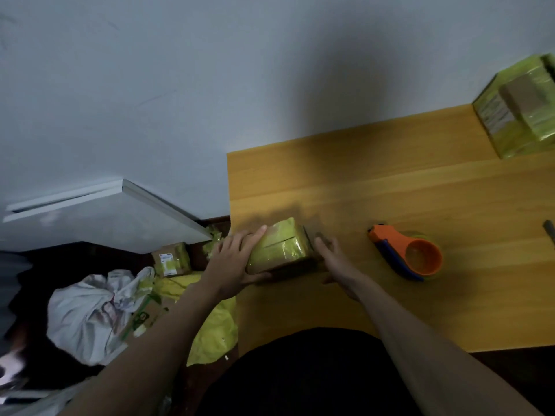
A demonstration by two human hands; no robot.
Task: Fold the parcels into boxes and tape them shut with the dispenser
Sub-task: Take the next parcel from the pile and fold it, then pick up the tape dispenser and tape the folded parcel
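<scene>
A small cardboard box wrapped in yellow tape [280, 246] sits near the left edge of the wooden table [375, 187]. My left hand [237, 259] grips its left side, fingers over the top and thumb under the front. My right hand [333, 259] is just right of the box with fingers apart, at most brushing its right side. An orange and blue tape dispenser [408, 255] lies on the table to the right of my right hand, held by neither hand.
A larger yellow-taped box [519, 109] stands at the table's far right corner against the wall. On the floor to the left lie another taped box [172, 259], a white bag [90, 310] and yellow wrapping [214, 334]. A dark object [549, 231] pokes in at the right edge.
</scene>
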